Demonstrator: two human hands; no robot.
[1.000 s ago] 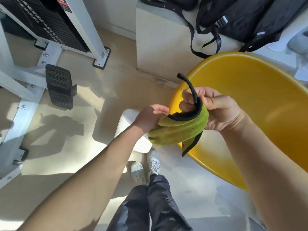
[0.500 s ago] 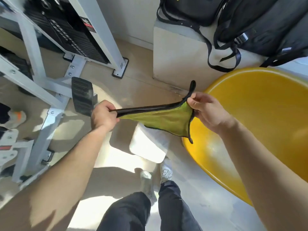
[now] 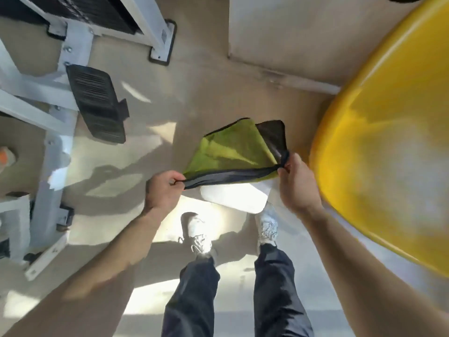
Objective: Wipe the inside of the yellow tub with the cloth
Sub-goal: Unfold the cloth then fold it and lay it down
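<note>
A large yellow tub (image 3: pixel 388 147) fills the right side of the view, tilted with its inside facing me. A green cloth (image 3: pixel 233 149) with a black border hangs stretched between my hands, just left of the tub's rim. My left hand (image 3: pixel 162 188) pinches one corner of the black edge. My right hand (image 3: pixel 297 183) pinches the opposite corner, close to the tub's rim without touching it. The far part of the cloth flaps away from me, one corner folded over and showing a dark side.
A white gym machine frame (image 3: pixel 60 98) with a black foot pedal (image 3: pixel 97 103) stands at the left. A pale block (image 3: pixel 279 32) stands behind the tub. A white flat object (image 3: pixel 233 197) lies on the floor by my shoes (image 3: pixel 198 234).
The cloth went from bunched to pulled out between both hands. Now it is spread wider and flaps outward. The camera has tilted down, so the bags at the top are out of view.
</note>
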